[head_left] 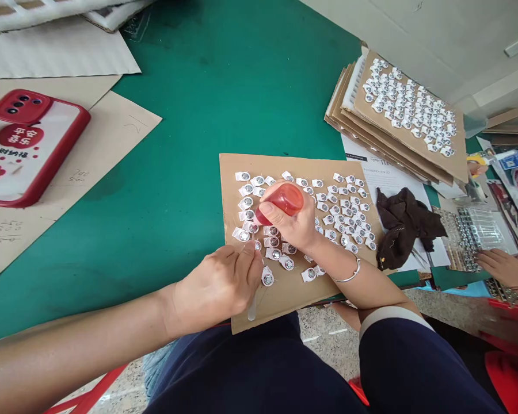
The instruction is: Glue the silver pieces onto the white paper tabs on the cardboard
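Note:
My right hand (300,227) is closed around a translucent red squeeze bottle (287,198), its tip pointing down and left. Beside it, my left hand (227,279) pinches a slim tool with a pale flat end (252,310) that sticks out below the fist; its working tip is mostly hidden. Both hands are over a brown cardboard sheet (285,302) lying on the table. Rows of small white tabs with round dark-and-silver pieces (267,277) cover much of the sheet. The fingers of my left hand are close to one tab, and the contact is too small to make out.
A stack of cardboard sheets (341,115), the top one bearing similar tabs, stands at the back right. Near it lies a dark brown cloth (403,227). A red-rimmed phone (34,146) rests on papers at left. Another person's hand (501,267) works at far right.

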Demonstrator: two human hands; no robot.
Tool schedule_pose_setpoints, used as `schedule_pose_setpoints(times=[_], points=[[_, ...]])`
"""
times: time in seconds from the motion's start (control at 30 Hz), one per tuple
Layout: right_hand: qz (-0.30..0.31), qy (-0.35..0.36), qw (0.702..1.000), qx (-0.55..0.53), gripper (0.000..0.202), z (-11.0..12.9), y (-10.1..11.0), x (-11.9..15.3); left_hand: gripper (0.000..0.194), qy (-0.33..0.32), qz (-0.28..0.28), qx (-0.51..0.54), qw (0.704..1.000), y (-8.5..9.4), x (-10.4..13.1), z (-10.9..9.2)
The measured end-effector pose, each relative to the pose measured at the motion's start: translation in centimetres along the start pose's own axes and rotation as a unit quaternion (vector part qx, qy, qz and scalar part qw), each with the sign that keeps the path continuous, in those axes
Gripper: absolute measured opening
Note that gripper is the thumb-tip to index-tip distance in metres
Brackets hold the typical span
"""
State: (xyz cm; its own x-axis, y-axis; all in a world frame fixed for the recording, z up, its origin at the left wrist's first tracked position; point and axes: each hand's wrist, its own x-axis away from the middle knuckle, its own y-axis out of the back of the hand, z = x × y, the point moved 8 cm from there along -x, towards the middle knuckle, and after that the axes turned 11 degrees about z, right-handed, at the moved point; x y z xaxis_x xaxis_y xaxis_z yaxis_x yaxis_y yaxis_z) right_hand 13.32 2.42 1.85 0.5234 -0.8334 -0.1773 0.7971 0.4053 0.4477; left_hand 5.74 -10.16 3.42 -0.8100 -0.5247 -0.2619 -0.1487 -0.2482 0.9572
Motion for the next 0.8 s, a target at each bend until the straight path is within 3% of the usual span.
schedule_pose_setpoints(times=[0.8], points=[[-0.029, 0.022, 0.997, 0.061, 0.023, 0.9, 1.0, -0.3, 0.018, 0.015, -0.014, 0.011, 1.0, 0.5, -0.2, 0.5]])
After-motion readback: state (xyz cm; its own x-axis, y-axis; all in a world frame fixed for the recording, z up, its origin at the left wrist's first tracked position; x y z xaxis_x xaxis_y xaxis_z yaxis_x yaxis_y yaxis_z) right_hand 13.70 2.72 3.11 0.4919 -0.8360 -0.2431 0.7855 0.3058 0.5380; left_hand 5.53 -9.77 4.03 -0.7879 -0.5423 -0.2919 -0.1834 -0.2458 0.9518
